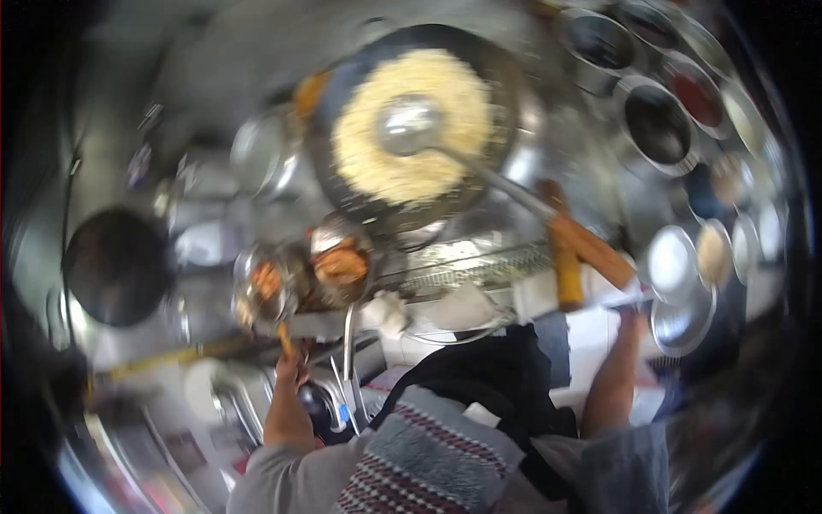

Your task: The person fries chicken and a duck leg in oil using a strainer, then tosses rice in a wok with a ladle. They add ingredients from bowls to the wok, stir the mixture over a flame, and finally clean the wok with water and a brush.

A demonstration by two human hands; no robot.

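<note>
My left hand [291, 367] is closed round the short wooden handle [285, 336] of a round scoop or strainer [264, 283] with orange-red food in it. Beside that sits a second round vessel [340, 261] with similar orange pieces and a long metal handle. My right hand [632, 313], blurred, is at the wooden end of a long ladle [591, 248] and appears closed on it. The ladle's round metal bowl [409, 124] rests on pale yellow, grain-like food [368, 171] in a large dark wok [514, 103]. The right fingers are hardly visible.
Several pots [655, 124] of dark and red contents stand at upper right, with bowls of white [672, 261] and tan powder below them. Another wooden handle [565, 270] crosses under the ladle. A dark round pan [116, 267] is at left. A drain grate [479, 270] runs before the wok.
</note>
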